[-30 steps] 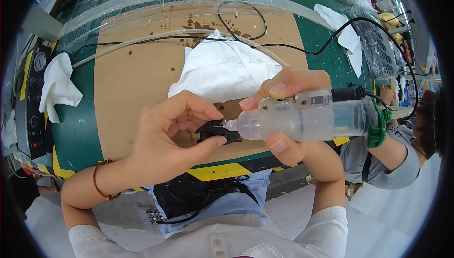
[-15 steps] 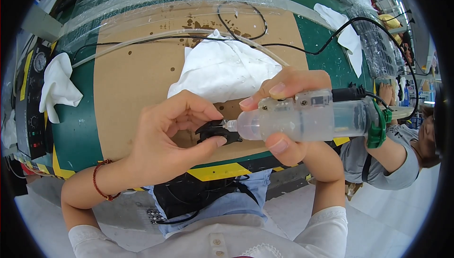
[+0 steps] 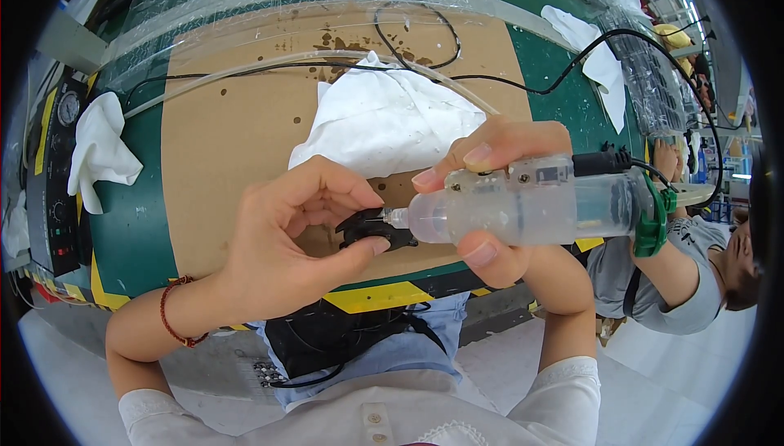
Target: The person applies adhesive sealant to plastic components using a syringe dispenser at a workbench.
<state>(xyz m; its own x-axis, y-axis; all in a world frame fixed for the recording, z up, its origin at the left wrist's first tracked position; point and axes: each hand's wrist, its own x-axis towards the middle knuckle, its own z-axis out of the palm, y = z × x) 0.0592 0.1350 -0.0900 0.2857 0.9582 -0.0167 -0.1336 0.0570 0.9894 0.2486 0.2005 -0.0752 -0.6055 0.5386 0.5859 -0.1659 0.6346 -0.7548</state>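
Observation:
My left hand [image 3: 290, 238] pinches a small black plastic part [image 3: 379, 229] between thumb and fingers, above the cardboard near the table's front edge. My right hand [image 3: 510, 140] is wrapped round a glue dispensing syringe [image 3: 523, 207] with a cloudy, translucent barrel, lying level and pointing left. Its clear tip [image 3: 397, 217] meets the black part; whether it goes inside cannot be seen. At the syringe's rear sits a green clamp [image 3: 651, 216], and a black cable plug [image 3: 600, 162] joins its upper side.
A white cloth [image 3: 384, 115] lies on the brown cardboard [image 3: 216, 168], beyond my hands. Black cable [image 3: 563, 78] and clear tubing run across the table. At the left stand a black control box [image 3: 59, 176] and another white cloth [image 3: 102, 152]. A co-worker [image 3: 682, 278] sits at the right.
My hands, the syringe and the black part stay almost exactly in place. At the right, the co-worker's head has shifted slightly downward.

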